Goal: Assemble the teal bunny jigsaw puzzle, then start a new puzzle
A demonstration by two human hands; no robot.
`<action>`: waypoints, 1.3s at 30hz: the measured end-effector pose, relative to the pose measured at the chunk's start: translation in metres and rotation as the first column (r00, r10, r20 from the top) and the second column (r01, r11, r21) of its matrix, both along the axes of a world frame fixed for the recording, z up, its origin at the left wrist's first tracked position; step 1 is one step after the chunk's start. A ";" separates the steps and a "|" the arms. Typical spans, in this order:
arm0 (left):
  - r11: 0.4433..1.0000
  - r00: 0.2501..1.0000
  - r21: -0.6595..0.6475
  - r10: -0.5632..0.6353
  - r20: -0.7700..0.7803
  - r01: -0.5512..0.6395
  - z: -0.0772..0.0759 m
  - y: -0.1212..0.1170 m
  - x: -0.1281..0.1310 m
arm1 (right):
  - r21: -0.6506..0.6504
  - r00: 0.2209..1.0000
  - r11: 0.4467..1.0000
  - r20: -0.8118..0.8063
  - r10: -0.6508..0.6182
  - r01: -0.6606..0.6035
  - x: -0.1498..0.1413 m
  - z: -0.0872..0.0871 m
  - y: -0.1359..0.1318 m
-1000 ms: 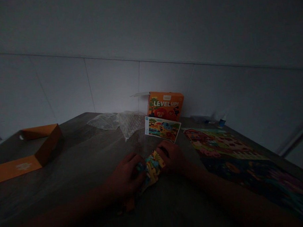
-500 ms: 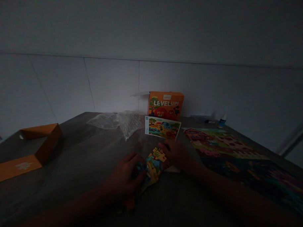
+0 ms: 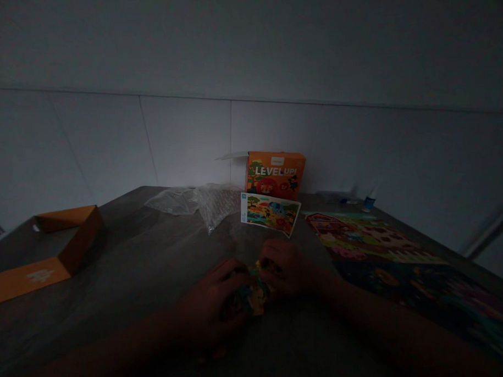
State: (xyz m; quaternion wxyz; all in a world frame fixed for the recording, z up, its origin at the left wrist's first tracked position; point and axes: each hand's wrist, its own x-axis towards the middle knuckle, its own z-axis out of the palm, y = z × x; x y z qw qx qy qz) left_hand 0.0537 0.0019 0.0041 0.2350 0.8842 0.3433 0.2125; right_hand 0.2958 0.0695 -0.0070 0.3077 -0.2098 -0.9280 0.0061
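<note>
Colourful jigsaw puzzle pieces (image 3: pixel 256 296) in yellow, blue and green are bunched between my two hands, low over the grey table. My left hand (image 3: pixel 218 299) is curled around the pile from the left, fingers bent over it. From the right, my right hand (image 3: pixel 285 267) closes on the other side of the pieces, its fingers covering some of them. How many pieces each hand grips is hidden. A small orange piece (image 3: pixel 219 352) lies on the table below my left hand, dim and blurred.
An orange "LEVEL UP!" box (image 3: pixel 275 172) stands at the wall, with a picture card (image 3: pixel 271 212) leaning before it. Bubble wrap (image 3: pixel 217 203) lies to its left. An orange box frame (image 3: pixel 68 261) sits far left. Assembled puzzles (image 3: pixel 372 239) and a small bottle (image 3: pixel 368 203) are right.
My right hand has moved down and left onto the pieces, and both hands are closer together. The pieces are gathered into a tighter bunch, with less of them showing.
</note>
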 end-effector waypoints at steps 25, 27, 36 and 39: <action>0.989 0.988 0.039 0.140 0.068 -0.143 -0.011 0.008 -0.001 | -0.213 0.988 0.976 0.141 0.065 -0.033 0.000 0.005 -0.005; 0.995 0.996 0.055 0.080 0.041 -0.083 -0.007 0.004 -0.002 | -0.207 0.988 0.978 0.143 0.055 -0.024 -0.001 0.006 -0.005; 0.986 0.987 0.055 0.159 0.021 -0.160 -0.017 0.008 -0.001 | -0.177 0.991 0.984 0.129 0.047 -0.024 0.000 -0.001 0.002; 0.972 0.970 0.069 0.217 0.107 -0.225 -0.022 0.013 0.000 | -0.174 0.991 0.984 0.116 0.069 -0.048 0.001 -0.003 0.004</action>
